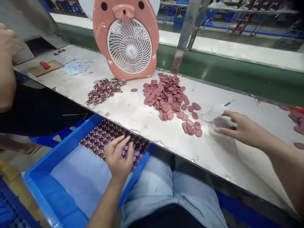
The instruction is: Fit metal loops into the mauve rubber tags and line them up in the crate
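Your left hand (120, 155) is at the lower centre-left of the frame, fingers bent and loosely parted above the rectangular blue plastic tray (34, 175); you cannot tell from this view whether a small piece is pinched at its fingertips. Beneath and beside that hand, neat rows of small dark-red pieces with pale bits (95, 141) fill the tray's upper part, lying on a pale, smooth sheet (78, 174). Your right hand (242, 128), right of centre, is open, thumb and index finger spread just beside a translucent white bottle with a thin metal needle tip (212, 112); contact with the bottle is unclear. The bottle is tilted, its needle pointing to the upper right, over the white worktable (133, 110). Left of it, around the frame's centre, you have a heap of flat, oval, dull-red discs (163, 93), with a mound of small dark-red and white pieces (104, 90) further left. A coral-pink, animal-shaped plastic fan (102, 34) stands upright at top centre, and another person's bare arm (7, 69) shows at the upper left.
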`<action>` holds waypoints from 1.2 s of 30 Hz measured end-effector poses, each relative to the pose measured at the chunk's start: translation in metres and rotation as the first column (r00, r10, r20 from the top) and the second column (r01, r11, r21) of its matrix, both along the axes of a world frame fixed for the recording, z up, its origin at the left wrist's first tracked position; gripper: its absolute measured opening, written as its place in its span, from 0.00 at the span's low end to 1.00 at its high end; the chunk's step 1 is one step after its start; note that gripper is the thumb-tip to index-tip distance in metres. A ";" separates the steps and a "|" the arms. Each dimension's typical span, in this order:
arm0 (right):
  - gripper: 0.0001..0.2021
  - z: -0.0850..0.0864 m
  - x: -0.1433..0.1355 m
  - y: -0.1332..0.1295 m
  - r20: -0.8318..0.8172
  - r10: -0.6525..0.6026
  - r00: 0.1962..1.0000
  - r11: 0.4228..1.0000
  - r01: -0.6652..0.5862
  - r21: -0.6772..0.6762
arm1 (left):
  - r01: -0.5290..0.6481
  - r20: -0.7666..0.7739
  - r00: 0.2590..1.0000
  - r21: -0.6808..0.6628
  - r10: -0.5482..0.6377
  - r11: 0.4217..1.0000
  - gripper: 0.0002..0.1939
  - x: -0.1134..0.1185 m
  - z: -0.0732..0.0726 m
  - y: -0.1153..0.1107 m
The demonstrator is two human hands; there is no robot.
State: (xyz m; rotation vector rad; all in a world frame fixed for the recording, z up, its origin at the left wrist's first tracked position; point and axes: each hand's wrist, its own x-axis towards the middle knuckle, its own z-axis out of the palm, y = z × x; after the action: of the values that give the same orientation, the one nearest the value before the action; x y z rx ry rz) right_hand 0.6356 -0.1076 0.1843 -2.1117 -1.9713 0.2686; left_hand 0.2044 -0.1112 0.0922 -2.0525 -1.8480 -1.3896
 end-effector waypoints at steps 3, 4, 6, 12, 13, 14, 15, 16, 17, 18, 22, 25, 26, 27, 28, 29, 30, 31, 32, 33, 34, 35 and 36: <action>0.20 -0.009 -0.023 0.016 -0.146 -0.015 0.989 0.999 0.008 -0.044 | 0.190 -0.089 0.977 -0.020 -0.191 0.981 0.11 0.049 0.034 0.026; 0.17 -0.012 -0.028 0.021 -0.178 -0.059 0.982 0.998 0.053 -0.035 | 0.224 -0.118 0.967 -0.044 -0.227 0.974 0.13 0.063 0.044 0.036; 0.15 -0.016 -0.036 0.028 -0.232 -0.158 0.960 0.987 0.163 -0.001 | 0.260 -0.181 0.944 -0.100 -0.274 0.961 0.16 0.087 0.058 0.052; 0.13 -0.001 -0.050 0.006 -0.441 -0.218 0.871 0.945 0.302 0.127 | 0.278 -0.347 0.873 -0.226 -0.344 0.934 0.07 0.115 0.067 0.076; 0.13 0.002 -0.054 -0.005 -0.483 -0.200 0.852 0.942 0.303 0.145 | 0.274 -0.364 0.864 -0.240 -0.348 0.931 0.07 0.115 0.066 0.077; 0.14 0.004 -0.058 -0.017 -0.525 -0.180 0.832 0.939 0.304 0.160 | 0.270 -0.379 0.856 -0.254 -0.352 0.929 0.07 0.115 0.065 0.078; 0.15 0.005 -0.063 -0.029 -0.567 -0.160 0.808 0.936 0.306 0.172 | 0.263 -0.392 0.849 -0.266 -0.354 0.927 0.09 0.114 0.064 0.078; 0.16 0.004 -0.067 -0.041 -0.608 -0.142 0.781 0.933 0.311 0.182 | 0.256 -0.403 0.844 -0.278 -0.354 0.926 0.10 0.113 0.063 0.078; 0.18 0.003 -0.072 -0.052 -0.647 -0.127 0.752 0.927 0.322 0.192 | 0.248 -0.412 0.840 -0.287 -0.353 0.925 0.12 0.113 0.063 0.079; 0.19 0.000 -0.076 -0.063 -0.684 -0.115 0.720 0.920 0.337 0.200 | 0.240 -0.419 0.837 -0.295 -0.351 0.925 0.14 0.113 0.063 0.079; 0.21 -0.009 -0.092 -0.099 -0.791 -0.081 0.606 0.891 0.400 0.216 | 0.226 -0.422 0.838 -0.311 -0.347 0.923 0.14 0.114 0.067 0.079; 0.20 -0.012 -0.102 -0.120 -0.833 -0.061 0.549 0.890 0.407 0.204 | 0.240 -0.403 0.840 -0.324 -0.363 0.915 0.12 0.117 0.070 0.081; 0.19 -0.013 -0.104 -0.126 -0.844 -0.055 0.533 0.893 0.404 0.198 | 0.245 -0.393 0.842 -0.329 -0.369 0.912 0.11 0.118 0.070 0.082; 0.19 -0.014 -0.105 -0.133 -0.854 -0.047 0.517 0.896 0.400 0.193 | 0.250 -0.380 0.846 -0.334 -0.373 0.909 0.11 0.119 0.070 0.082; 0.19 -0.015 -0.105 -0.139 -0.864 -0.040 0.501 0.899 0.395 0.188 | 0.254 -0.364 0.853 -0.338 -0.375 0.906 0.11 0.120 0.070 0.083; 0.19 -0.016 -0.105 -0.145 -0.874 -0.033 0.485 0.901 0.393 0.184 | 0.256 -0.343 0.862 -0.340 -0.373 0.905 0.11 0.121 0.070 0.083; 0.19 -0.018 -0.105 -0.150 -0.883 -0.026 0.469 0.901 0.393 0.183 | 0.258 -0.317 0.874 -0.342 -0.370 0.904 0.12 0.122 0.069 0.082; 0.18 -0.021 -0.104 -0.156 -0.891 -0.020 0.454 0.900 0.396 0.182 | 0.260 -0.285 0.887 -0.342 -0.363 0.903 0.12 0.123 0.069 0.081; 0.18 -0.023 -0.102 -0.161 -0.898 -0.013 0.440 0.897 0.403 0.184 | 0.262 -0.247 0.902 -0.342 -0.355 0.902 0.13 0.123 0.070 0.080; 0.17 -0.026 -0.101 -0.165 -0.905 -0.006 0.426 0.892 0.410 0.188 | 0.264 -0.204 0.916 -0.343 -0.346 0.902 0.12 0.123 0.071 0.078; 0.17 -0.029 -0.100 -0.168 -0.911 0.005 0.413 0.888 0.418 0.194 | 0.267 -0.155 0.929 -0.343 -0.335 0.901 0.12 0.122 0.073 0.075; 0.16 -0.031 -0.100 -0.170 -0.917 0.019 0.398 0.884 0.422 0.202 | 0.273 -0.101 0.941 -0.342 -0.324 0.899 0.12 0.121 0.076 0.072; 0.16 -0.032 -0.100 -0.171 -0.923 0.036 0.382 0.881 0.425 0.210 | 0.283 -0.040 0.949 -0.341 -0.314 0.897 0.11 0.120 0.079 0.067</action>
State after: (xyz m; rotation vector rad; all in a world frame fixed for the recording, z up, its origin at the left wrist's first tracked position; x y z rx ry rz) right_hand 0.5351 -0.2789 0.1521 -1.3462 -0.9386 0.7065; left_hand 0.3245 -0.0441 0.1709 -2.6125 -1.8970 -1.0609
